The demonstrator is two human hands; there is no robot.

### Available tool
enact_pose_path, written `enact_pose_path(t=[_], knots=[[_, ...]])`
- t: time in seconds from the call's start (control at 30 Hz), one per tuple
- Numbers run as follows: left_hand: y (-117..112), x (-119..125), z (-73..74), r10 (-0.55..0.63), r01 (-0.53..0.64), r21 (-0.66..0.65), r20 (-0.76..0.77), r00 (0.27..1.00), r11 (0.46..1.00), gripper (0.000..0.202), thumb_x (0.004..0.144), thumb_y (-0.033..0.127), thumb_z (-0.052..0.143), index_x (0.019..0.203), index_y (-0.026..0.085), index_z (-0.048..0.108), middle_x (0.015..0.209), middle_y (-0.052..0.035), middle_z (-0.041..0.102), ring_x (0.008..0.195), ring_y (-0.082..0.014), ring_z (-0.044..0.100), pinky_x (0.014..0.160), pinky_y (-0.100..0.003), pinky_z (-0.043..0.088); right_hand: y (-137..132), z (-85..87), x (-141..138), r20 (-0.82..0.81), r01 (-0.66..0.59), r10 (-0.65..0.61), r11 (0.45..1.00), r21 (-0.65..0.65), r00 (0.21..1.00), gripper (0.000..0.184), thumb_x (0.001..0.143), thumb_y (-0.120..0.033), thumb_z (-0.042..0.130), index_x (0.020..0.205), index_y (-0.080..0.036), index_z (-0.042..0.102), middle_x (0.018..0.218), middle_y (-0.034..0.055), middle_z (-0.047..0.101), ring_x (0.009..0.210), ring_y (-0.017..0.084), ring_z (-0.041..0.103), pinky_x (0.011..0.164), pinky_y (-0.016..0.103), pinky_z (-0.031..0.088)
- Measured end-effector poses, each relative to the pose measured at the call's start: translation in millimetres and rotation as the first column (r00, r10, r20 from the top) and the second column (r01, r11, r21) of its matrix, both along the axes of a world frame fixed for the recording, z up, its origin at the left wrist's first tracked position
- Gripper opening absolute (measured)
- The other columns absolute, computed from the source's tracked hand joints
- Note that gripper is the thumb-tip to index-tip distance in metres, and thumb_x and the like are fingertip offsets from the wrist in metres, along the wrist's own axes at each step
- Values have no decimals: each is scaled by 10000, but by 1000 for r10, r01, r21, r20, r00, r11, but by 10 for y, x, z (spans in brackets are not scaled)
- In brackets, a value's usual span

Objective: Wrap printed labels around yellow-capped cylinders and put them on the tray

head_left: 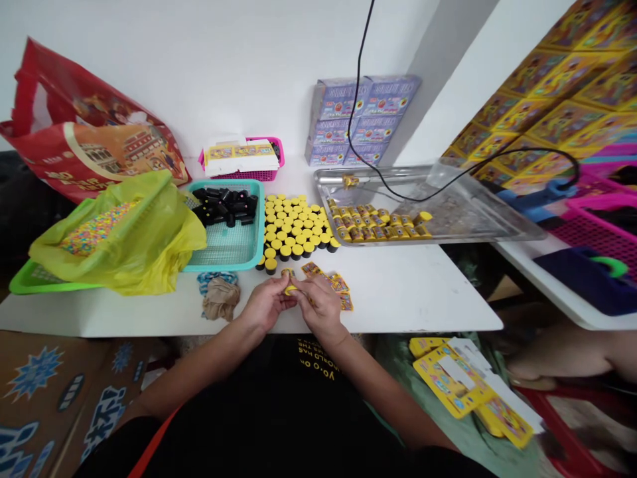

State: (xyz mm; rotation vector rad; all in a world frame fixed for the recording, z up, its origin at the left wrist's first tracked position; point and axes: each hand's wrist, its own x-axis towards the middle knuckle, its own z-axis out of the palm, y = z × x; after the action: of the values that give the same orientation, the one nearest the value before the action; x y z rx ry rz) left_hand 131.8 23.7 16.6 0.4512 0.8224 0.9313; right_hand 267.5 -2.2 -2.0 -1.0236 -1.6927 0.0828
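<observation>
Forearms (pixel 199 372) are angled inward over a white table (pixel 423 292); a small yellow piece (pixel 290 290) is pinched between both hands.
It is gripped by the half-closed left hand (pixel 267 304) and right hand (pixel 321 307), its long axis hidden; yellow printed cards (pixel 339 285) lie just beside the right hand.

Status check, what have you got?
Left hand, right hand both on yellow piece. Printed labels beside right hand.

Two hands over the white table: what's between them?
A small yellow object shows between the left hand and the right hand, held in their fingers. The fingers cover most of it, so its full shape cannot be seen.
</observation>
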Motion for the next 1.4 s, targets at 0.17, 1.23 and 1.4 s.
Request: enact_pose_path(t=[0.17,1.23,1.4], knots=[[-42,15,14,-1,1,-12,1,1000,1000,400,619,413,861,737,125,609,679,-27,642,627,-139,604,693,-298,472,7,-16,17,112,42,-52,995,88,992,155,894,-180,605,999,-212,715,706,34,601,683,177,554,626,330,472],[-51,-5,31,-41,47,-64,102,994,997,284,646,288,849,695,146,608,690,-7,637,643,-118,592,656,-251,437,-56,-80,32,-3,16,-16,998,67,1000,192,912,-157,571,1057,-229,674,777,32,632,707,166,609,666,326,532],[-47,-9,39,-58,65,-48,132,990,997,210,709,261,803,838,144,686,753,-15,654,647,-103,574,654,-243,436,-43,-29,63,118,20,-27,998,59,993,314,891,-209,620,1204,-227,633,917,75,660,821,204,620,715,358,535]])
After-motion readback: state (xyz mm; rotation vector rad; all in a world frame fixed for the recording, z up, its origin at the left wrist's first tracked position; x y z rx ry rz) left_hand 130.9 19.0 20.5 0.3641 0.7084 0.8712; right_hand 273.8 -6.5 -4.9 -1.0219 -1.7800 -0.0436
